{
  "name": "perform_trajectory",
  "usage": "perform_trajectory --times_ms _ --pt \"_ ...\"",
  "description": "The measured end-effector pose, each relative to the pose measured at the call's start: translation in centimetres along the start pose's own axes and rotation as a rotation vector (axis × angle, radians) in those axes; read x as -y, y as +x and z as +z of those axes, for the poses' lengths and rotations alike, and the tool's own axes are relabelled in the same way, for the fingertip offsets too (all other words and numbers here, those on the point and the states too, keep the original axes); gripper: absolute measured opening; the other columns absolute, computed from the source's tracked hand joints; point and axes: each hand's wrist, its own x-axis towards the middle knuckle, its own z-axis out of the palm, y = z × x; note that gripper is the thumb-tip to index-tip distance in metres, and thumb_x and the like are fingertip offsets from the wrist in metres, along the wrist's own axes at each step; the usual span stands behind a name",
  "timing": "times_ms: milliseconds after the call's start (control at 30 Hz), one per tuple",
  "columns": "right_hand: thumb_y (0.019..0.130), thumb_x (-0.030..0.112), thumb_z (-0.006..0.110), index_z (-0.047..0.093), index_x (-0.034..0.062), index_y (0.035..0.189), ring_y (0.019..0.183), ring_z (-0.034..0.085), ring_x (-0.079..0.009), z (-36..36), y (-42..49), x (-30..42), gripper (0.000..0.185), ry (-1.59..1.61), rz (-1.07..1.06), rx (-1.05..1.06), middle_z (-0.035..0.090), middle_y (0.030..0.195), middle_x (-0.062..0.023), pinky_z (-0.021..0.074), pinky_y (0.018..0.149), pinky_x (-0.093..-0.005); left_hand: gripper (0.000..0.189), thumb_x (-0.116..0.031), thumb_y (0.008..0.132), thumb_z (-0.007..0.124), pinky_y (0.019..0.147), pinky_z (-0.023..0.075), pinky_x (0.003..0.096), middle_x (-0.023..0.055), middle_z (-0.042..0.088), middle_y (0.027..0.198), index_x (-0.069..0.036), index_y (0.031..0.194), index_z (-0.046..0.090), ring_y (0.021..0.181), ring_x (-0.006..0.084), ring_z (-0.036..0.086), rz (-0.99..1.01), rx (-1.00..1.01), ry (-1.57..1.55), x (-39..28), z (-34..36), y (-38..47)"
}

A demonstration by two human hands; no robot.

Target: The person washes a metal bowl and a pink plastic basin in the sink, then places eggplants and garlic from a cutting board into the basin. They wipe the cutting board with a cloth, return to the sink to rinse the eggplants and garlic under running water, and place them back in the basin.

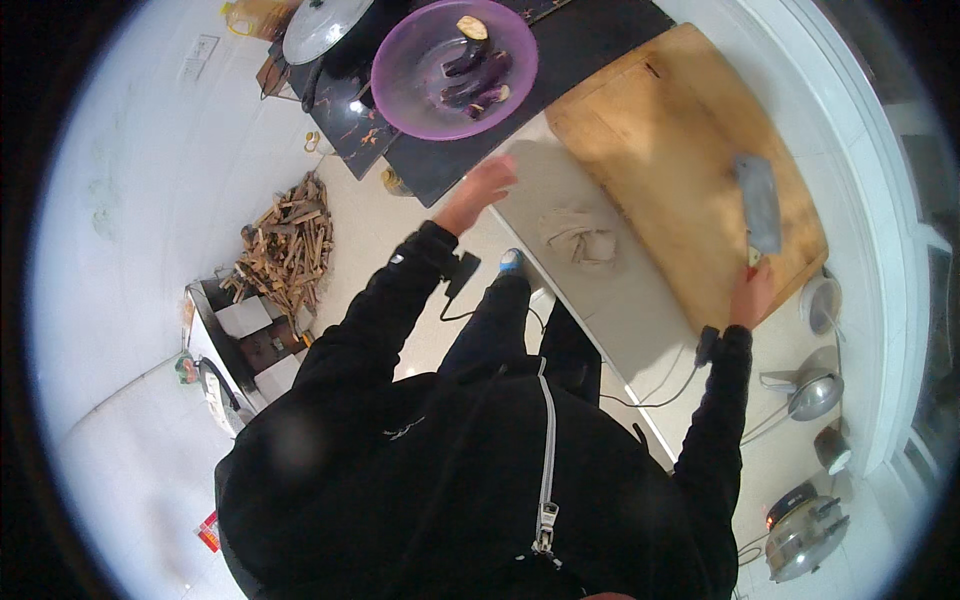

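My right hand grips the handle of a cleaver, whose broad grey blade lies over the right part of a wooden cutting board. Whether the blade touches the board I cannot tell. My left hand is blurred and holds nothing, its fingers apart, near the counter's front edge. Just beyond it stands a purple plastic basin on the dark countertop. Several eggplant pieces lie inside, some with pale cut ends. A crumpled beige cloth rests on the light counter, between me and the board.
A wok with a metal lid and an oil bottle stand at the upper left. Split firewood is heaped on the floor at left. Along the counter's right are a metal ladle and an electric pot. Cables hang from both wrists.
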Motion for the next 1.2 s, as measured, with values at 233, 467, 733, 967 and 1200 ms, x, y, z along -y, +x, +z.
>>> perform_trajectory --times_ms 233,467,733,967,1200 --pt "0.075 0.010 0.061 0.060 0.0085 0.117 0.111 0.052 -0.0308 4.2 -10.9 14.4 0.041 0.246 -0.793 0.178 0.058 0.117 -0.0147 0.0361 0.100 -0.0438 0.045 -0.031 0.090 0.056 0.093 0.0470 0.0471 0.0179 0.045 0.120 0.000 0.119 0.041 0.108 0.0325 0.052 -0.032 -0.404 -0.730 -4.0 -7.5 3.3" --pt "0.079 0.022 0.064 0.050 0.0124 0.125 0.122 0.037 -0.0403 10.5 -10.4 28.3 0.049 0.113 -0.707 0.352 0.042 0.128 -0.0158 0.0363 0.097 -0.0484 0.024 -0.008 0.090 0.050 0.091 0.0504 0.0413 0.0177 0.053 0.113 0.004 0.110 0.049 0.104 0.0307 0.055 -0.012 -0.247 -0.799 -1.3 -12.4 6.2" --pt "0.080 0.024 0.059 0.056 0.0113 0.113 0.116 0.045 -0.0319 15.4 -6.7 36.8 0.035 0.259 -0.671 0.164 0.052 0.117 -0.0125 0.0406 0.094 -0.0436 0.040 -0.003 0.081 0.057 0.090 0.0494 0.0346 0.0172 0.051 0.122 0.000 0.119 0.045 0.107 0.0289 0.056 -0.061 -0.160 -0.597 0.0 -18.5 -0.3" --pt "0.076 0.018 0.062 0.060 0.0125 0.103 0.122 0.043 -0.0281 10.2 -14.8 19.2 0.027 0.390 -0.763 0.283 0.054 0.118 -0.0074 0.0344 0.100 -0.0408 0.076 -0.001 0.075 0.060 0.112 0.0259 0.0435 0.0291 0.031 0.139 0.003 0.139 0.019 0.131 0.0352 0.034 0.009 -0.143 -0.547 0.9 -22.3 -11.7" --pt "0.075 0.004 0.067 0.057 0.0042 0.110 0.106 0.051 -0.0316 1.2 -31.3 -3.4 0.036 0.447 0.305 0.164 0.055 0.109 -0.0113 0.0407 0.092 -0.0436 0.058 0.000 0.082 0.055 0.095 0.0465 0.0332 0.0231 0.039 0.137 0.002 0.136 0.032 0.125 0.0305 0.043 -0.127 -0.397 -0.537 8.8 -26.9 -26.8"
